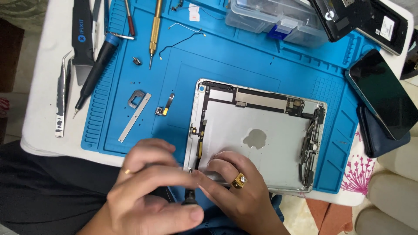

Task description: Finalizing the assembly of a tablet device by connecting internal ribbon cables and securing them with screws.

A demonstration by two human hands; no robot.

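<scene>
While both hands meet at the shell's 7 o'clock corner | left hand [150,191] clamped on a black screwdriver [190,199] | right hand [237,185] pressing flat, gripping nothing | opened tablet shell [261,148] mid-mat [244,65]: light, stiff, ribbon cables likely fragile; hold by rim.

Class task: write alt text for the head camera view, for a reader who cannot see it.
Two hands work at the near left corner of an opened silver tablet shell on a blue repair mat: the left hand grips a small dark-handled tool, the right hand steadies the shell. Screwdrivers, tweezers and loose parts lie beyond.
</scene>
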